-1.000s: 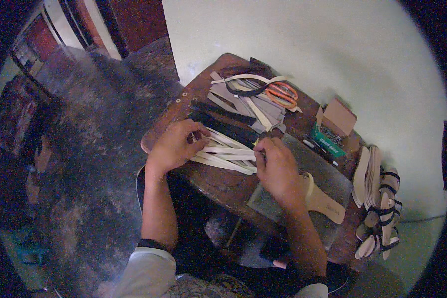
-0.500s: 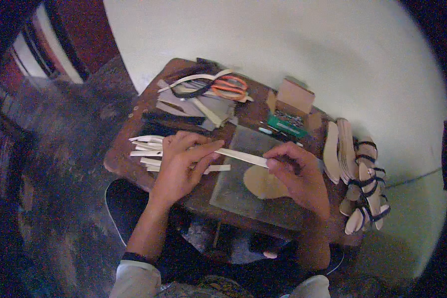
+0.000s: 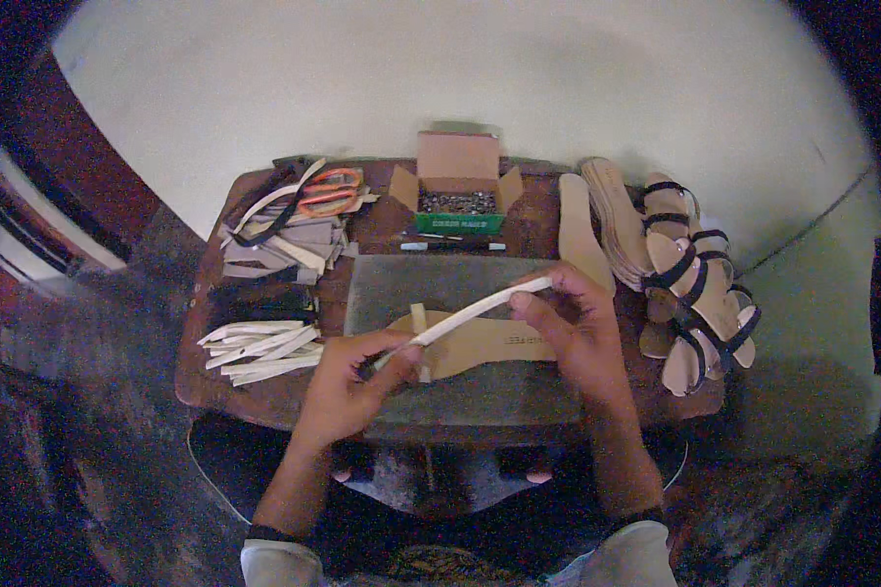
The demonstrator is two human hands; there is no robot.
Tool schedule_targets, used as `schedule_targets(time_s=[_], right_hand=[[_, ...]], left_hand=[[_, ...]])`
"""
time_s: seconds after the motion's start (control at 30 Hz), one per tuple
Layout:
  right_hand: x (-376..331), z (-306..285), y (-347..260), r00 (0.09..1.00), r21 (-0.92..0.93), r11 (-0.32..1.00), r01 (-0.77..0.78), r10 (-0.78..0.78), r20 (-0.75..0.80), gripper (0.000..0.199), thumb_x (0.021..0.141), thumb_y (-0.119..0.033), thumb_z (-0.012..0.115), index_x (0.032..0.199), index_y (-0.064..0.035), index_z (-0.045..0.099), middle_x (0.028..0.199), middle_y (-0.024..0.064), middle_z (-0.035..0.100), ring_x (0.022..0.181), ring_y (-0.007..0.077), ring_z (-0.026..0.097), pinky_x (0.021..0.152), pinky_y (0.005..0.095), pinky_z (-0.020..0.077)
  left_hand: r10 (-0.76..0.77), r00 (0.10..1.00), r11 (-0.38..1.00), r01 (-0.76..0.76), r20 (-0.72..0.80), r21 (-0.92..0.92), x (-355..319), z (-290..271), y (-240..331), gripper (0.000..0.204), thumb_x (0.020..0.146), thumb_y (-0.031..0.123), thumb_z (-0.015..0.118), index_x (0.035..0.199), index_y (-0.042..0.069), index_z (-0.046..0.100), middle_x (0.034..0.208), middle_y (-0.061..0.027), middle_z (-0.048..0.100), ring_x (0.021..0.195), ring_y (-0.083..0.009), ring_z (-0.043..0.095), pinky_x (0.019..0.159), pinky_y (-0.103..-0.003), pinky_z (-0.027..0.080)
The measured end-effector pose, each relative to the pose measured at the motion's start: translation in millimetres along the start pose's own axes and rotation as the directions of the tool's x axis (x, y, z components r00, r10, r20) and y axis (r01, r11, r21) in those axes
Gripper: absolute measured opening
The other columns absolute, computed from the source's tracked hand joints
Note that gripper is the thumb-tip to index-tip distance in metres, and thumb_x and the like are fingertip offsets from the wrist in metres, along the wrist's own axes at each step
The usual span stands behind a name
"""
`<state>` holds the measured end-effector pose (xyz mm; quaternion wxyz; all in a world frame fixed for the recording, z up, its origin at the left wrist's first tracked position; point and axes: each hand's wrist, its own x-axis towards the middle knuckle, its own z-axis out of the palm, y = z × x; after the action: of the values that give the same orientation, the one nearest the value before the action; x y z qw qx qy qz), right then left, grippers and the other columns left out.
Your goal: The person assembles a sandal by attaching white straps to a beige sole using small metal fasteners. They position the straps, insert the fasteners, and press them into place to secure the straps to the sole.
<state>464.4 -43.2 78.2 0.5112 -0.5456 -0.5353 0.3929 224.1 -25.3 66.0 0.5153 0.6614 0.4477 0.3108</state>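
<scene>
A cream strap [image 3: 480,309] is stretched between my two hands, bowed slightly upward. My left hand [image 3: 354,385] pinches its lower left end, and my right hand [image 3: 587,328] grips the upper right end between thumb and fingers. Beneath the strap lies a tan sandal insole [image 3: 470,354], its right end partly covered by my right hand. Another short pale strip [image 3: 419,321] crosses the insole near its left end, partly hidden by the held strap. A grey work mat [image 3: 392,276] lies under the insole.
Several cream straps [image 3: 259,344] lie at the left. Behind them are fabric scraps [image 3: 274,245] and orange-handled scissors [image 3: 331,191]. An open green box of small metal pieces [image 3: 457,210] stands at the back, with a pen [image 3: 452,247] before it. Stacked insoles [image 3: 617,220] and finished sandals [image 3: 690,269] line the right.
The view has swung level and toward the right. The strap, held straight near the pile before, is now curved above the insole, and my left hand has come away from the loose straps.
</scene>
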Motion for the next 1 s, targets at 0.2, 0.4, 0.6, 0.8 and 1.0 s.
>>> schedule_targets(time_s=[0.2,0.4,0.6,0.8,1.0], right_hand=[[10,-4,-4,0.991,0.223,0.975,0.000,0.030,-0.131,0.034,0.085,-0.011,0.065,0.116,-0.0049,0.053,0.089,0.0043,0.062,0.074,0.0100,0.058,0.068,0.0247,0.0469],[19,3,18,0.983,0.282,0.956,-0.083,0.124,-0.132,0.066,0.084,-0.013,0.066,0.140,-0.0099,0.030,0.099,0.0099,0.058,0.076,0.0159,0.059,0.071,0.0274,0.0486],[19,6,23,0.905,-0.615,0.762,0.204,-0.386,-0.178,0.064,0.076,-0.006,0.068,0.135,-0.0138,0.045,0.102,0.0137,0.052,0.084,0.0251,0.057,0.078,0.0356,0.0475],[23,2,34,0.853,-0.761,0.582,0.286,-0.516,-0.074,0.047,0.072,-0.001,0.069,0.117,-0.0121,0.062,0.100,0.0143,0.053,0.089,0.0300,0.056,0.082,0.0386,0.0459],[29,-6,57,0.949,-0.524,0.805,0.278,-0.316,0.017,0.025,0.079,-0.001,0.066,0.103,-0.0053,0.066,0.089,0.0097,0.062,0.086,0.0224,0.062,0.077,0.0340,0.0491]], left_hand=[[0.407,0.899,0.843,-0.301,-0.162,0.445,26,12,17,0.021,0.087,0.010,0.062,0.106,0.004,0.068,0.067,-0.0091,0.060,0.063,-0.0173,0.057,0.062,-0.028,0.045],[0.561,0.766,0.800,-0.404,-0.315,0.444,45,40,24,0.027,0.082,0.004,0.065,0.109,0.004,0.067,0.076,-0.0116,0.058,0.067,-0.0205,0.057,0.064,-0.030,0.046],[0.597,0.781,0.736,-0.440,-0.186,0.514,32,48,22,0.034,0.077,-0.002,0.066,0.111,0.003,0.065,0.083,-0.0125,0.059,0.072,-0.0241,0.060,0.064,-0.032,0.049],[0.646,0.747,0.698,-0.494,-0.158,0.519,29,47,20,0.038,0.077,-0.002,0.067,0.115,0.003,0.063,0.086,-0.0134,0.059,0.072,-0.0246,0.060,0.064,-0.032,0.050],[0.456,0.796,0.890,-0.423,-0.398,0.171,36,22,16,0.029,0.083,0.007,0.063,0.111,0.001,0.063,0.092,-0.0130,0.062,0.077,-0.0222,0.060,0.072,-0.031,0.048]])
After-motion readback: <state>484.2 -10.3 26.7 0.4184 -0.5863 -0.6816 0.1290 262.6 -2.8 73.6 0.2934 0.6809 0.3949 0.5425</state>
